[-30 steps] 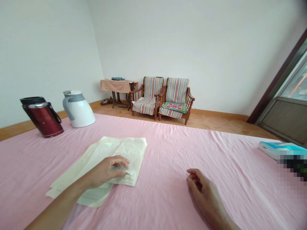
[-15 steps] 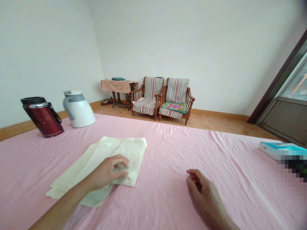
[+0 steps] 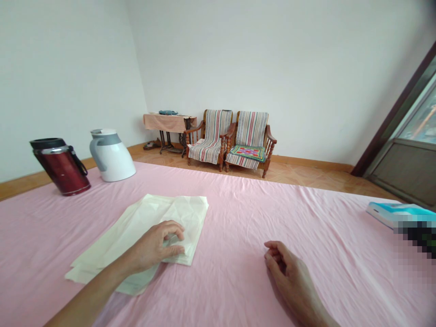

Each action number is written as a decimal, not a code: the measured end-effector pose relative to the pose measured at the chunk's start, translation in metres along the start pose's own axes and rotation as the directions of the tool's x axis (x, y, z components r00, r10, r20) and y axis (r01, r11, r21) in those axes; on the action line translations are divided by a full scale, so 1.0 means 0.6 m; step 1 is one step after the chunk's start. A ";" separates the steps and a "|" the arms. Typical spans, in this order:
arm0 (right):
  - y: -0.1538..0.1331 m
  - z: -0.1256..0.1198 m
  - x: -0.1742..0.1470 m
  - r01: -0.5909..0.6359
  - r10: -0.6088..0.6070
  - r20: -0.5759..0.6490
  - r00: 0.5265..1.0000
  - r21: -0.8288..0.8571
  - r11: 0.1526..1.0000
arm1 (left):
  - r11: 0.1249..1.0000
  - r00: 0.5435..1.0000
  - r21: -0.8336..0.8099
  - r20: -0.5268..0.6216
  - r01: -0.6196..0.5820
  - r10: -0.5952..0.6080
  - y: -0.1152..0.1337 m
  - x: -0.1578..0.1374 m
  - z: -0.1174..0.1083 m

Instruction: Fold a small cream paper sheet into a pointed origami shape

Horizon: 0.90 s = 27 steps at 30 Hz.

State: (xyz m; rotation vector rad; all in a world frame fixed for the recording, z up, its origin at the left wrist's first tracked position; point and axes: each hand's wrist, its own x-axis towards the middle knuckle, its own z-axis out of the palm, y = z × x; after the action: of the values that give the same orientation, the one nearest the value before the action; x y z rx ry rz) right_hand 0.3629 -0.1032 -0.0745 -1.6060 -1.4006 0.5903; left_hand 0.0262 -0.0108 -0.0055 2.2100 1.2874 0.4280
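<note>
The left hand pinches with narrow fingers the near edge of the cream paper bags lying on the pink tabletop, seemingly separating one bag, so the next move needs a gentle lift, while the right hand rests loosely curled, empty

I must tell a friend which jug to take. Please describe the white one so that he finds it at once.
Look at the pink cloth covering the table, then its far left corner by the wall. Two jugs stand there side by side; the white jug is the right one, with a grey handle, while its neighbour, the red flask, is dark with a black lid.
</note>
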 end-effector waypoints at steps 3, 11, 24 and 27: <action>-0.003 -0.001 -0.001 0.003 -0.003 -0.009 1.000 0.003 1.000 | 1.000 1.000 -0.002 -0.009 0.007 -0.007 0.001 0.000 0.003; 0.004 -0.005 0.003 0.009 -0.009 0.033 0.999 0.002 1.000 | 1.000 0.998 0.022 -0.059 -0.002 0.003 -0.004 0.001 0.011; 0.016 0.003 0.001 0.011 -0.011 0.009 1.000 0.019 1.000 | 0.989 0.954 0.148 -0.296 0.000 0.044 -0.011 0.101 0.016; 0.021 0.005 0.002 0.017 -0.017 -0.001 1.000 0.016 1.000 | 0.987 0.959 0.162 -0.280 0.010 0.037 -0.013 0.139 0.014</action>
State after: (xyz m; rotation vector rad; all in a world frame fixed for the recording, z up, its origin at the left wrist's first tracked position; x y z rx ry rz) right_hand 0.3672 -0.1009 -0.0862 -1.5802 -1.4046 0.5889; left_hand 0.0664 0.0624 -0.0169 2.3575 1.5017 0.6866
